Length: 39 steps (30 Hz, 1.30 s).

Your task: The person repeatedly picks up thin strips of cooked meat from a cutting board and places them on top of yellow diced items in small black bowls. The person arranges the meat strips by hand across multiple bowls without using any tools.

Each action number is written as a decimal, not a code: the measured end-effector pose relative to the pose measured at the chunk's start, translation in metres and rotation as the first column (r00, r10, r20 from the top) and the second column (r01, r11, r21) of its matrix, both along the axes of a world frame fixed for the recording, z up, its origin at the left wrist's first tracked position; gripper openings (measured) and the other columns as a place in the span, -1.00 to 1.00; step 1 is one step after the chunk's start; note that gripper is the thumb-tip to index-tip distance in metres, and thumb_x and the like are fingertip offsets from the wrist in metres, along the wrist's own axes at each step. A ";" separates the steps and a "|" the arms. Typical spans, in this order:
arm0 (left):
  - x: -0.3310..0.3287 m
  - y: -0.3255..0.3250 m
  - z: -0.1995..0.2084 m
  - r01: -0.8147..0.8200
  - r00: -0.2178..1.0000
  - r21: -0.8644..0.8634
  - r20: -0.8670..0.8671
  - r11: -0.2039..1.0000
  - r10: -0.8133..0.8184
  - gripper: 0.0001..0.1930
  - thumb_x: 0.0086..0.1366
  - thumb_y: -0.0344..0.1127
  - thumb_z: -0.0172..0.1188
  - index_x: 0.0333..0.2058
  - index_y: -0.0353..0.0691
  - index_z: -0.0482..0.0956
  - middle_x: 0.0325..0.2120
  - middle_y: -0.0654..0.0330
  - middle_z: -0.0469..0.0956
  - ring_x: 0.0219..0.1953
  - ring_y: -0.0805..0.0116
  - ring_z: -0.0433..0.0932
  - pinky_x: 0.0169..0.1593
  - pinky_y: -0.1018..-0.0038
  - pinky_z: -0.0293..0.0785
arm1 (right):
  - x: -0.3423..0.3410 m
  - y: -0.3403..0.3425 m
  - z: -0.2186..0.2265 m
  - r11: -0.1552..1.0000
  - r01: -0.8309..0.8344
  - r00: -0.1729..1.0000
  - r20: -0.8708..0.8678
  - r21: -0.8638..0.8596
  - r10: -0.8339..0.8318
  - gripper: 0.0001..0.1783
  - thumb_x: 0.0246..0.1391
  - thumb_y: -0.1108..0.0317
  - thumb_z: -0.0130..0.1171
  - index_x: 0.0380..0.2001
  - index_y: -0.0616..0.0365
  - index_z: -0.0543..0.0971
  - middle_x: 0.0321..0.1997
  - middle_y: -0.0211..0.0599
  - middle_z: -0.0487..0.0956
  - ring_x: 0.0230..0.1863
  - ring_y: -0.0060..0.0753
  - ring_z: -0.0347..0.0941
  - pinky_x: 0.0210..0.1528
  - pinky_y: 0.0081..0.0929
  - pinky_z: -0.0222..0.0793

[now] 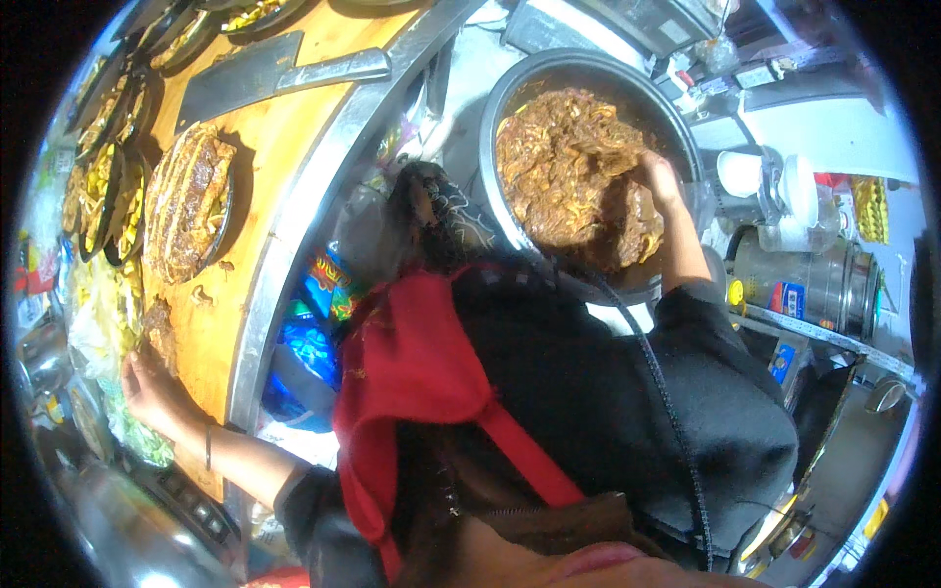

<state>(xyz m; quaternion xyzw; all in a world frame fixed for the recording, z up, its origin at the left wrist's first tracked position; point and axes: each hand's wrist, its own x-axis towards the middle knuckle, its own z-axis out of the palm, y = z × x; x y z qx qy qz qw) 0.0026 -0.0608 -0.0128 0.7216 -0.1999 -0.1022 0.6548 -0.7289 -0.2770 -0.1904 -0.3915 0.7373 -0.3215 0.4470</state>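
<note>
Meat [559, 147] in pot [674, 122], cleaver [235, 83] apart

To your left runs the wooden counter [209, 338]; the cleaver [240, 86] lies on its far part, the bowl [230, 218] of meat slices [181, 206] nearer you, filled bowls [116, 194] along its left side; your left hand [149, 394] is by its near left edge; ahead, rightward, stands the large pot [642, 93], sauced meat [564, 152] inside, your right hand [663, 178] at its right.

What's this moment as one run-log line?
left hand: by small brown sauced piece | right hand: at brown sauced food, round grey pot
</note>
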 end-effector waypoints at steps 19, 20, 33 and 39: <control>0.015 0.062 0.002 -0.002 0.413 0.632 0.707 0.775 -0.575 -0.72 0.15 -0.38 0.12 -0.13 -0.19 0.57 -0.10 0.08 0.54 -0.03 0.05 0.47 0.02 0.24 0.39 | 0.025 -0.117 0.199 0.953 -0.146 0.986 -0.122 -0.264 0.117 -0.26 0.16 -0.25 -0.05 0.05 0.27 0.43 -0.12 -0.19 0.55 -0.13 -0.35 0.49 -0.12 -0.36 0.40; 0.020 0.063 0.005 -0.008 0.467 0.647 0.677 0.763 -0.569 -0.73 0.18 -0.36 0.12 -0.13 -0.20 0.57 -0.10 0.07 0.53 -0.05 0.06 0.49 0.01 0.25 0.40 | 0.037 -0.119 0.210 0.947 -0.141 0.984 0.068 -0.290 0.167 -0.27 0.17 -0.24 -0.05 0.01 0.29 0.42 -0.12 -0.16 0.54 -0.12 -0.33 0.47 -0.07 -0.32 0.38; 0.011 0.046 0.021 -0.100 0.723 0.318 0.675 0.943 -0.151 -0.79 0.19 -0.33 0.08 -0.23 -0.23 0.59 -0.18 0.10 0.58 -0.12 0.19 0.54 -0.05 0.30 0.44 | 0.450 0.015 0.317 0.240 -0.691 0.151 0.189 -0.682 0.970 -0.65 0.18 0.07 0.09 -0.21 0.15 0.48 -0.37 -0.50 0.42 -0.34 -0.62 0.29 -0.29 -0.58 0.19; -0.002 0.060 0.020 0.296 0.885 -0.383 -0.235 0.875 -0.402 -0.49 0.40 -0.02 -0.05 0.16 -0.26 0.30 -0.09 0.08 0.53 -0.09 0.36 0.52 -0.05 0.50 0.46 | 0.597 0.105 0.298 -0.105 -0.916 -0.007 -0.247 -0.388 0.969 -0.69 0.13 0.13 0.17 -0.25 0.15 0.47 -0.42 -0.41 0.50 -0.42 -0.53 0.41 -0.37 -0.45 0.33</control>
